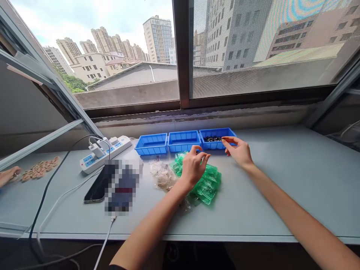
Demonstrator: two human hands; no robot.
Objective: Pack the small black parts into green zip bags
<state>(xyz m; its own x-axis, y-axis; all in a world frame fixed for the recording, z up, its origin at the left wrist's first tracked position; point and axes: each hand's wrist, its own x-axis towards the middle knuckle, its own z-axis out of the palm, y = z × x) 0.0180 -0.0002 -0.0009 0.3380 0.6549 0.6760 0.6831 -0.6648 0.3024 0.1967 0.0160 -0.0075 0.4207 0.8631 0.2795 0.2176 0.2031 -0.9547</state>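
Three blue trays stand in a row at the back of the grey sill; the right tray [231, 133] holds several small dark parts [213, 138]. My right hand [238, 150] reaches to that tray's front edge, thumb and forefinger pinched on a small dark part. My left hand [194, 165] hovers over a heap of green plastic bags [206, 183], fingers curled and pinched together on something too small to make out. A pile of clear bags [161, 175] lies just left of the green heap.
The left tray [151, 144] and middle tray [184, 141] look empty. A white power strip [105, 153] with plugs and cables, a dark phone [98, 185], small brown pieces [39, 169] and another person's hand [8, 175] lie to the left.
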